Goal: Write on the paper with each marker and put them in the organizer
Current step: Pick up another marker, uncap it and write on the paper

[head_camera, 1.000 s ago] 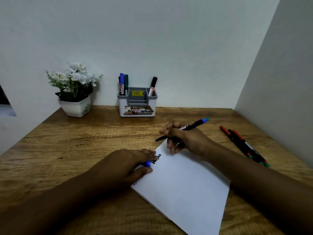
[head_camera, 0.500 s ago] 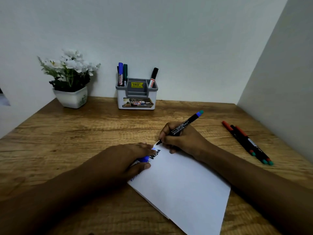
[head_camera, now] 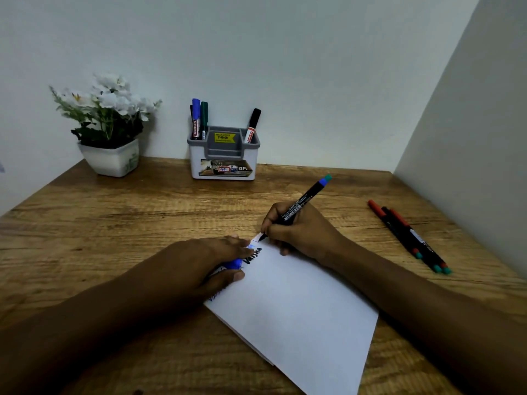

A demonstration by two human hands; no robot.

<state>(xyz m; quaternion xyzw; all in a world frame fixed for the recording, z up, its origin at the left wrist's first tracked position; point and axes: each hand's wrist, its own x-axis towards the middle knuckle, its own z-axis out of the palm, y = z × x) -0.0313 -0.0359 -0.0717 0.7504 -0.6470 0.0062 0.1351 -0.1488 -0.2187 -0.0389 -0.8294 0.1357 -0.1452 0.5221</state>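
Observation:
A white sheet of paper (head_camera: 299, 312) lies tilted on the wooden desk (head_camera: 114, 232), with dark handwriting near its top corner. My right hand (head_camera: 299, 232) grips a black marker (head_camera: 302, 203) with a blue end, its tip touching the paper's top corner. My left hand (head_camera: 199, 266) presses on the paper's left edge and holds a blue cap (head_camera: 233, 263) under its fingers. The grey and white organizer (head_camera: 224, 155) stands at the back by the wall. It holds a blue marker (head_camera: 196, 118), a green one (head_camera: 204, 116) and a black-capped one (head_camera: 252, 124).
Three loose markers (head_camera: 407, 235) with red and teal ends lie at the right, close to the side wall. A white pot of white flowers (head_camera: 109, 129) stands at the back left. Walls close the desk at the back and right.
My right hand has lowered the marker from above the desk until its tip meets the paper's top corner. My left hand has stayed on the paper.

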